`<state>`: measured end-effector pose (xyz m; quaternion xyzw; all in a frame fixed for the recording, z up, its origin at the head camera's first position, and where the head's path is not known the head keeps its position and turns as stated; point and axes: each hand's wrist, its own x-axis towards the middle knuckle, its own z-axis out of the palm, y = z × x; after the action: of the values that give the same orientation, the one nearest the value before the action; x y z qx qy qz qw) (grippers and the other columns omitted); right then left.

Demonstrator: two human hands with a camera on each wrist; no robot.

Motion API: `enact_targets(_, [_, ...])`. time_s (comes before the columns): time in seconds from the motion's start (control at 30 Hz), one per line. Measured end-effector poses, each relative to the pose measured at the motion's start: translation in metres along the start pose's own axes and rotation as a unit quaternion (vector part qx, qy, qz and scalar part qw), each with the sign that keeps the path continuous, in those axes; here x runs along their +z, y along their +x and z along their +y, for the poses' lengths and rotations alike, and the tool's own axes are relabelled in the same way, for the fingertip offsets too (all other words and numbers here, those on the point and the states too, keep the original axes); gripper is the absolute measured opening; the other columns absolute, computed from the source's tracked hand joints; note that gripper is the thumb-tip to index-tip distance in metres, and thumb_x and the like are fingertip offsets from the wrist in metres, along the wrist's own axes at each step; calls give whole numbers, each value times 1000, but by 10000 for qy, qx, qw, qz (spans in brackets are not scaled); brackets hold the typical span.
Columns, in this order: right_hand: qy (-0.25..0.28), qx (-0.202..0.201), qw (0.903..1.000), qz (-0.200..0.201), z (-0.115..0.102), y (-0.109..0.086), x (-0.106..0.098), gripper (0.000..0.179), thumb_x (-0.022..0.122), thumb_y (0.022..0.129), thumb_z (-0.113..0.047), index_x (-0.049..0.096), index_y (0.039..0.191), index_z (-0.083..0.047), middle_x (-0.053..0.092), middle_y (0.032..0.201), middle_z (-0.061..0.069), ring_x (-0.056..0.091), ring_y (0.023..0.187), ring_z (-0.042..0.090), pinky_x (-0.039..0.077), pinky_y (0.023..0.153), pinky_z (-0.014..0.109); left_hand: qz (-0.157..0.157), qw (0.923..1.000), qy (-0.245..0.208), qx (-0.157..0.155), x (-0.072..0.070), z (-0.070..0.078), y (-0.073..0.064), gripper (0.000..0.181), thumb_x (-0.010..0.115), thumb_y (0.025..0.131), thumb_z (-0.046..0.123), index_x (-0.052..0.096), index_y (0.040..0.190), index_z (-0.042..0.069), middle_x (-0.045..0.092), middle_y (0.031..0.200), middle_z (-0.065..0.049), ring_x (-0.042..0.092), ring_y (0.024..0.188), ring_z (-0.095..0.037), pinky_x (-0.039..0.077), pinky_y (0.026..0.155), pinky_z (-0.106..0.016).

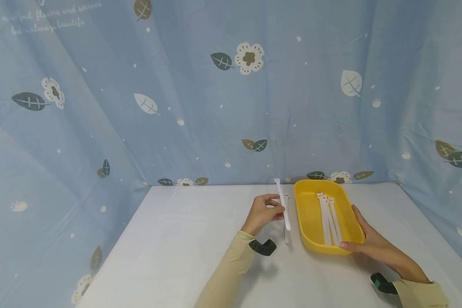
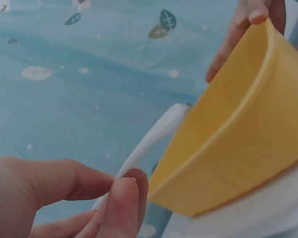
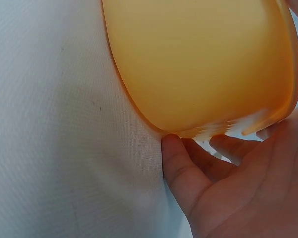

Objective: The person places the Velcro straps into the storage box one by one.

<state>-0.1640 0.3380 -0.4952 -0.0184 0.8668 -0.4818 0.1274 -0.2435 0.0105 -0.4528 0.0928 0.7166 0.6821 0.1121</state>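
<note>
My left hand [image 1: 264, 212] pinches a white cable tie [image 1: 281, 201] between thumb and fingers, its slotted head pointing up and away. In the left wrist view the same strap bends slightly above the fingertips. Behind it, a second white cable tie [image 1: 286, 235] lies on the table, partly covered by the hand and the held strap. A yellow tray [image 1: 306, 214] stands to the right, with several white cable ties [image 1: 328, 220] lying lengthwise inside. My right hand [image 1: 373, 241] grips the tray's near right corner, thumb over the rim and fingers along the outer wall.
A white cloth covers the table [image 1: 177, 239]. Behind it and at both sides hangs a blue curtain [image 1: 200, 107] printed with leaves and flowers; the tray's far end sits close to it. Dark devices [image 1: 263, 247] are worn at both wrists.
</note>
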Motion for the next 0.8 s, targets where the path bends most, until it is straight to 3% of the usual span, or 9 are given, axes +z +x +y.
enact_targets(0.33, [23,-105,9999,-11,-2,-2,1,130,78,89,-32,-31,159,-21,-20,168,29,-1,151,64,11,109,88,-97,9999,-110,-10,8,15,0,43,75,91,3,66,133,2,70,98,-8,72,68,-10,66,74,-29])
enact_targets(0.8, [140,-176,9997,-8,-3,-5,2,130,79,88,-29,-29,160,-22,-19,169,28,-2,151,64,9,109,88,-95,9995,-286,44,20,28,7,43,76,91,1,66,133,1,72,98,-9,70,67,-9,66,74,-29])
